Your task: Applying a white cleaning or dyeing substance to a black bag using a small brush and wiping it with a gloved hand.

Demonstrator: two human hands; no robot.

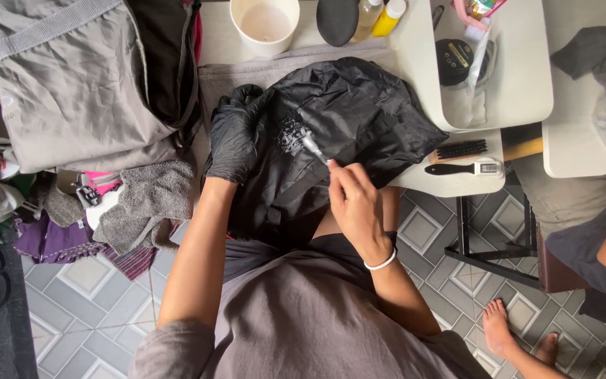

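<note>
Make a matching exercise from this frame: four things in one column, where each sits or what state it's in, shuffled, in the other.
Things
1. left hand
2. right hand
3. black brush
4. white cup

Places or states
A. lies on the white table edge, to the right of the black fabric
B. bare, with a white band at the wrist, holds a small brush on a foamy patch
C. stands at the top, above the black fabric
D. in a black glove, pressed flat on the black fabric

Pairs: 1-D, 2-B, 3-A, 4-C
</note>
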